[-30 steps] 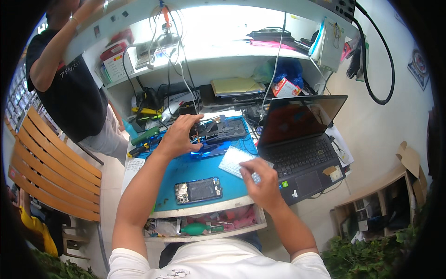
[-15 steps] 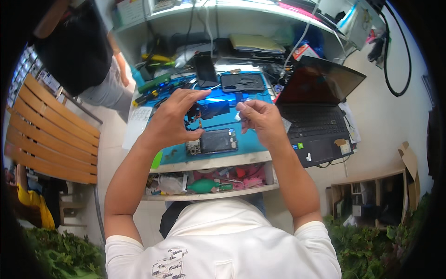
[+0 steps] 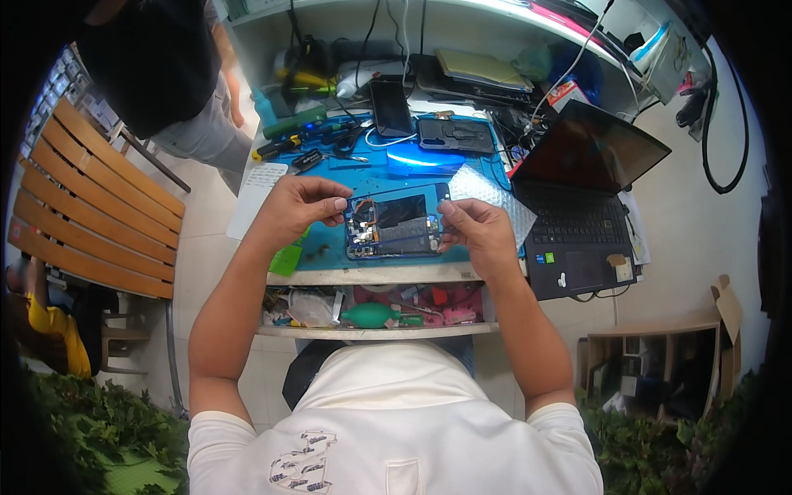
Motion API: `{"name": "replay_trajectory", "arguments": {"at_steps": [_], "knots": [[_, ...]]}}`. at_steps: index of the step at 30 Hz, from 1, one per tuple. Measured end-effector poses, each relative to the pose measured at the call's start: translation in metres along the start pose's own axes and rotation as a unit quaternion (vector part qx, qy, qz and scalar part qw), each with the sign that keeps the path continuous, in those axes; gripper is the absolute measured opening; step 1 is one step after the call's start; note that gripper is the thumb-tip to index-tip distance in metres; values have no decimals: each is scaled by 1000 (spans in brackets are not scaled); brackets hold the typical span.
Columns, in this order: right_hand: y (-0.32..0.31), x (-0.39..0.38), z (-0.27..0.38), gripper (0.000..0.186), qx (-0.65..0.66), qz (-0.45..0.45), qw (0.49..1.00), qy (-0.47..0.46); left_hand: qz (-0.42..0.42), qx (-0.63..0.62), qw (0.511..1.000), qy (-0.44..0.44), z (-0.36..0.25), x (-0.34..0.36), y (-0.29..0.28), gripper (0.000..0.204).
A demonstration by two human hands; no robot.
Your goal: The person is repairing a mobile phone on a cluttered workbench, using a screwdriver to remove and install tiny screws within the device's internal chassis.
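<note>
In front of me a thin, dark blue phone frame [image 3: 442,193] with a wide opening is stretched between my hands. My left hand [image 3: 299,213] pinches its upper left corner between thumb and fingertips. At its right edge the thumb and fingers of my right hand [image 3: 480,236] close on it. Below and through the frame shows an opened phone [image 3: 406,237], its circuit board exposed at the left and a dark block filling the middle. Orange flex cables show near the left end. Whether frame and phone touch I cannot tell.
Blue work mat [image 3: 318,257] under the phone; bubble wrap [image 3: 487,196] and an open laptop [image 3: 569,223] at right. Behind lie a phone back housing [image 3: 455,136], a dark phone [image 3: 390,107] and screwdrivers [image 3: 276,148]. An open drawer [image 3: 375,332] is nearest me. A person [image 3: 165,91] stands at far left.
Both hands have come lower, bringing the frame over the opened phone. The frame has turned flatter, and the bubble wrap and blue film behind are less covered. My view has shifted slightly.
</note>
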State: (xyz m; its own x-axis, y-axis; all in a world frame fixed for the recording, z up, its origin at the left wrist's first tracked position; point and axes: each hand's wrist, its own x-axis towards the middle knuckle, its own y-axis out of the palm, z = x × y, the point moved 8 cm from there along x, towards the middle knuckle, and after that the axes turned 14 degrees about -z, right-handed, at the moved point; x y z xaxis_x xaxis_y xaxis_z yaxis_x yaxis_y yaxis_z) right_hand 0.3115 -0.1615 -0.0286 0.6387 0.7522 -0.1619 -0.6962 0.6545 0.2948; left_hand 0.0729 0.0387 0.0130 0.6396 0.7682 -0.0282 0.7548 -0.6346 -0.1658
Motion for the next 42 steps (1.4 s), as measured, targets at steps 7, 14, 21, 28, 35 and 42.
{"name": "replay_trajectory", "arguments": {"at_steps": [7,14,21,28,35,42], "knots": [[-11,-5,7,38,-167,-26,984,-56,46,10,998,-40,19,6,7,24],[-2,-34,42,18,-331,-63,875,-347,60,54,995,-54,33,8,12,21],[55,-86,29,22,-411,87,757,-501,43,63,995,-59,38,13,9,23],[85,-103,2,43,-480,168,670,-540,36,102,993,-46,39,14,11,22],[91,-101,-7,50,-500,180,667,-523,29,113,992,-52,42,14,12,20],[96,-100,-12,51,-506,177,664,-521,22,148,988,-40,38,10,11,19]]}}
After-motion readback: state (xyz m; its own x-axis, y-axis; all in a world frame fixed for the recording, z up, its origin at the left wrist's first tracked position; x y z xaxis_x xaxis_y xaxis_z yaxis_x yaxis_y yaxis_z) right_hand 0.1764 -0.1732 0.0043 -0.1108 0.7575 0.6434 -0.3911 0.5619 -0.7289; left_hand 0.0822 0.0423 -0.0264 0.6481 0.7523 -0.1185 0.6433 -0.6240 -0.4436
